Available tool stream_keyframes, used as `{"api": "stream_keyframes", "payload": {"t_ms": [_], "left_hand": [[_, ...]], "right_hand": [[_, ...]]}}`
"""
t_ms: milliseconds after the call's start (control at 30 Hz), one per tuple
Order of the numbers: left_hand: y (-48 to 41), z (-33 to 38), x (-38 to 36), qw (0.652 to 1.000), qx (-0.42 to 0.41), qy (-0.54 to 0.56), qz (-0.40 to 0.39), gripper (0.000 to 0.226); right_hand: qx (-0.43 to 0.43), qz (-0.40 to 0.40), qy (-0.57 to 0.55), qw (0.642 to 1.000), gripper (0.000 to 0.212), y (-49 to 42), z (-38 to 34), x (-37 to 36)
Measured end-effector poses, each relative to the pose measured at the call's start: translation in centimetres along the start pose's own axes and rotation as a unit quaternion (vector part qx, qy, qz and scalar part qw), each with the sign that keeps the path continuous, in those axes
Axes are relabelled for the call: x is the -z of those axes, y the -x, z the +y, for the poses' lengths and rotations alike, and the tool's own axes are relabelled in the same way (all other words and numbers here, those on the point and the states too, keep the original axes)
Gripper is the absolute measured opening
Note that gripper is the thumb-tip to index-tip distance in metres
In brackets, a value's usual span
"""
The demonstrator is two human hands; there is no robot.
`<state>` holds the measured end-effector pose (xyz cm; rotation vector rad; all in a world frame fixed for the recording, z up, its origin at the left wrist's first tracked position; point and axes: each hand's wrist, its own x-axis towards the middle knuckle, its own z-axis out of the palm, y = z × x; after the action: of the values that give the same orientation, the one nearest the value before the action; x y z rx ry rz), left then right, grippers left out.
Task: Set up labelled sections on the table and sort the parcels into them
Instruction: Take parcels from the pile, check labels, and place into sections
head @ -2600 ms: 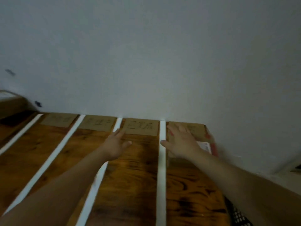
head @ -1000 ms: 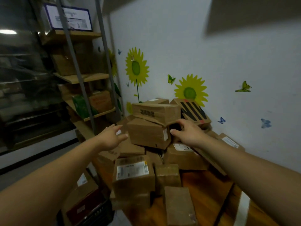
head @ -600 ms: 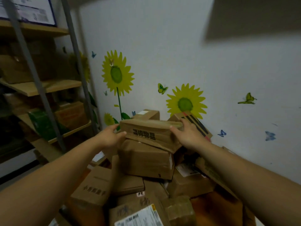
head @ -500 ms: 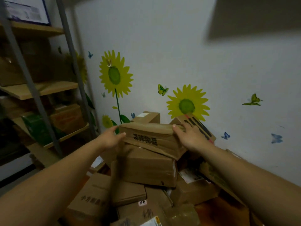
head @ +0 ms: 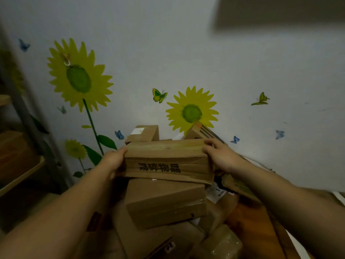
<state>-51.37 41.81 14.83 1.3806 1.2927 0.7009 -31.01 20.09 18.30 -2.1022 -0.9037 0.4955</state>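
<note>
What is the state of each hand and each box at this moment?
Printed box: closed, held at both ends.
Left hand: grips its left end.
Right hand: grips its right end.
Box beneath: closed, taped, in the pile.
Striped box: tilted, behind the right hand.
Labelled box: closed, at the back.

A heap of cardboard parcels fills the middle, packed close against a white wall [head: 186, 53]. The top parcel [head: 168, 161], printed with black characters, lies on a larger parcel [head: 166, 200]. The left hand [head: 112, 161] grips its left end and the right hand [head: 218, 156] its right end, so both ends are taken. Just behind it, a labelled box [head: 143, 132] and a striped box [head: 203, 131] stand between it and the wall, leaving little room at the back. Above the heap the air is open. To the left, a dark gap separates the heap from a shelf unit [head: 22, 165] with a metal upright [head: 24, 113]. To the right, a flat box [head: 239, 186] leans in. Below it a patch of bare wooden table [head: 248, 221] shows, edged by what seems to be a tape-wrapped parcel [head: 222, 243].
</note>
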Motion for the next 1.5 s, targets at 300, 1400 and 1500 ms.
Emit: {"api": "stream_keyframes", "payload": {"t_ms": [300, 1400, 1500], "left_hand": [[1.1, 0.1, 5.9, 0.992, -0.059, 0.103, -0.046, 0.026], [26.1, -2.0, -2.6, 0.981, -0.091, 0.049, -0.162, 0.029], [28.1, -2.7, -2.6, 0.974, -0.110, 0.071, -0.185, 0.014]], "right_hand": [[0.001, 0.089, -0.119, 0.989, 0.051, 4.6, -2.6, -2.1], [-0.012, 0.174, -0.171, 0.970, 0.071, 24.6, 8.2, 13.5], [-0.021, 0.160, -0.188, 0.969, 0.062, 26.0, 9.6, 14.0]]}}
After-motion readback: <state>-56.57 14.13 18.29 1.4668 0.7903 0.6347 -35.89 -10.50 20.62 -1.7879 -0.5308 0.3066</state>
